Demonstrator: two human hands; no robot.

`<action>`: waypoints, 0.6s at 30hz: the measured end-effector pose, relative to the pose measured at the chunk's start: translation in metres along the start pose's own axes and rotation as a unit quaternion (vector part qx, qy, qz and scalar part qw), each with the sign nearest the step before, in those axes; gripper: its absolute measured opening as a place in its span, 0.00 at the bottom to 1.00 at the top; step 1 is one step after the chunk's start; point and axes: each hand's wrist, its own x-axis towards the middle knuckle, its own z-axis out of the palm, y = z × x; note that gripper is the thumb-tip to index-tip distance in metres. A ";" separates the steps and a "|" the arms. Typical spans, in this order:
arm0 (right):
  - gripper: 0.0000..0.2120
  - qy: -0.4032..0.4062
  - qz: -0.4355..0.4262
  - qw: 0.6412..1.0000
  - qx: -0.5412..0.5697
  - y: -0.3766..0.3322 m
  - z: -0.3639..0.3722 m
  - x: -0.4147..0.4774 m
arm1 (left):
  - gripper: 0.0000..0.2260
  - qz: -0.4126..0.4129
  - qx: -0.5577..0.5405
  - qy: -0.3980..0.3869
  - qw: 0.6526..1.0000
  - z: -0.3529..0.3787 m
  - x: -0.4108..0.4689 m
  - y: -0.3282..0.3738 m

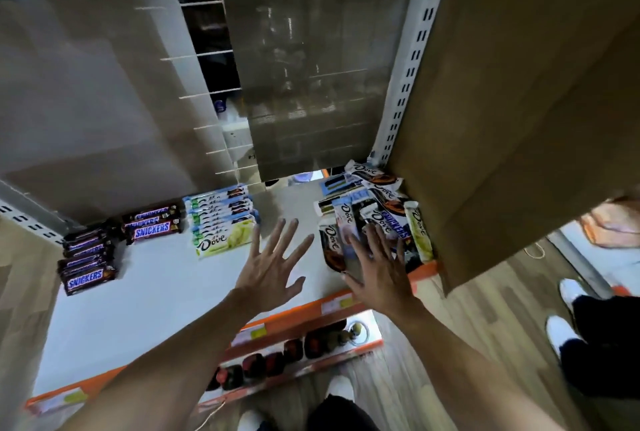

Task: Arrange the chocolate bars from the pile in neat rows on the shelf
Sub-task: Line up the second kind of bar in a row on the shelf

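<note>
Nearest, the left grip (pixel 273 268) hovers released, fingers spread, over the bare shelf (pixel 138 295) at 12 o'clock. The right grip (pixel 379 268), also released, lays splayed fingers on the near edge of the pile (pixel 381 195) at 1 o'clock, grasping nothing. The chocolate bars (pixel 330 238) look light, flat and slick-wrapped, likely to slide and to snap if bent, so pinch one across its long edges mid-length. Farther off, at 10 o'clock, lie the Dove row (pixel 221 219) and Snickers rows (pixel 152 224).

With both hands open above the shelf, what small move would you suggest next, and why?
Probably curl the right hand round a bar on the pile: it is spread over the pile and holds nothing, and the left hand hovers open over bare shelf beside the Dove row, where a bar could go.
</note>
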 end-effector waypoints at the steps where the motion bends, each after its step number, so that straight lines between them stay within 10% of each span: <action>1: 0.40 0.000 0.008 1.000 0.005 0.006 -0.002 -0.005 | 0.35 0.009 0.006 -0.004 1.000 -0.001 0.005 0.006; 18: 0.34 -0.014 0.074 0.997 -0.022 0.077 -0.005 -0.023 | 0.33 0.059 0.033 -0.083 0.994 0.016 0.045 0.055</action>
